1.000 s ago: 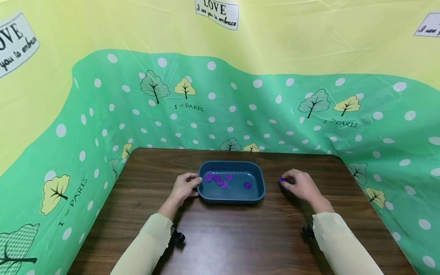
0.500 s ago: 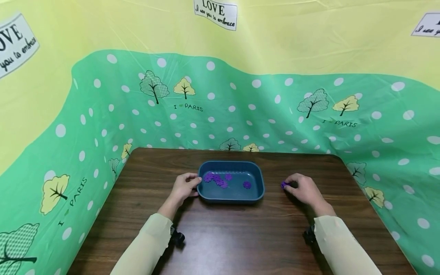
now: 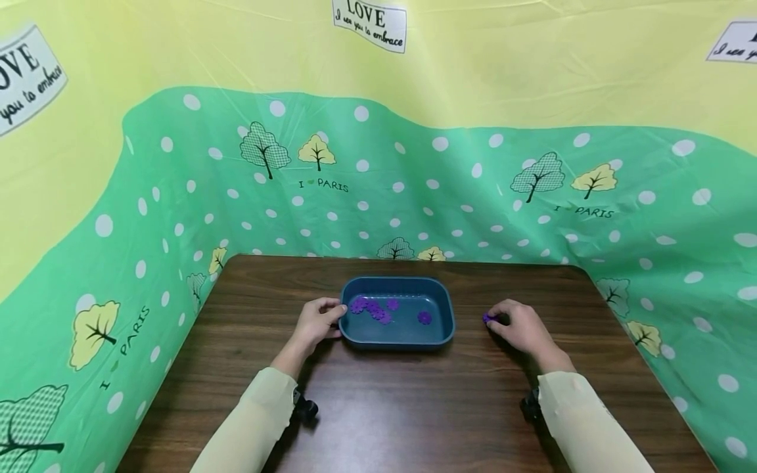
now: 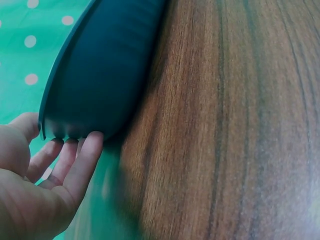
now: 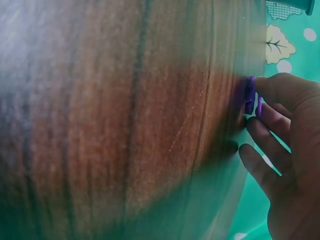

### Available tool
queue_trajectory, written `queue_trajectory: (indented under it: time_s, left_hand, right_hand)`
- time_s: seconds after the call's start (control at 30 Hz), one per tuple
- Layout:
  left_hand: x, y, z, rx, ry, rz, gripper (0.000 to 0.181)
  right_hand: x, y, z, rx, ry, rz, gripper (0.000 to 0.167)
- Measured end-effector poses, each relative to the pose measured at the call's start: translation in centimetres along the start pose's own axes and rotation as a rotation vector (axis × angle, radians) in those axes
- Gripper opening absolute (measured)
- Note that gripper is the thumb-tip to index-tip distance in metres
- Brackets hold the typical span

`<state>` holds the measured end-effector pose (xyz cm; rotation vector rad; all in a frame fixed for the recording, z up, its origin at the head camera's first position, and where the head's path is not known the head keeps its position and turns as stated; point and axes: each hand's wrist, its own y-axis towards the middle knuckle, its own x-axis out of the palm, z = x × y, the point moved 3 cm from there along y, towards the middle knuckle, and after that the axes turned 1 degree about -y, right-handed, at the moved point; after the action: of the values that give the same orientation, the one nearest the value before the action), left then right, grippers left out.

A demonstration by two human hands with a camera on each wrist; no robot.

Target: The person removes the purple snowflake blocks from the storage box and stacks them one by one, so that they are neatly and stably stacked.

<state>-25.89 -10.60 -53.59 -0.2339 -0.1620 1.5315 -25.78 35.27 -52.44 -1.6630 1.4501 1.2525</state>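
Observation:
A dark blue rectangular plastic tray (image 3: 397, 345) stands on the table. My left hand (image 3: 316, 322) grips its left end, thumb over the rim and fingers against the outer wall; the left wrist view shows the fingertips touching the tray wall (image 4: 100, 70). Several purple flower-shaped pieces (image 3: 372, 307) lie clustered in the tray's left half, and one purple flower piece (image 3: 424, 318) lies apart toward the right. To the right of the tray, my right hand (image 3: 523, 327) pinches a purple flower piece (image 3: 487, 317) low over the table. In the right wrist view, two purple edges (image 5: 250, 95) show at the thumb.
The dark wood-grain table (image 3: 402, 414) has rounded far corners. A green and yellow printed cloth (image 3: 378, 171) hangs behind it and along both sides. A small black device (image 3: 306, 408) sits at the left wrist, with another black device (image 3: 530, 404) at the right wrist.
My right hand has shifted slightly down toward me, and its fingers have drawn closer around the purple flower piece. The left hand and the tray have stayed in place.

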Motion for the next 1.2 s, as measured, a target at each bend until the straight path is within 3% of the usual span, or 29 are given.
queue_trajectory:
  time_s: [1.2]
  left_hand:
    - [-0.04, 0.01, -0.07, -0.005, -0.006, -0.009, 0.036]
  right_hand:
    - [0.18, -0.31, -0.04, 0.010, -0.031, -0.025, 0.018]
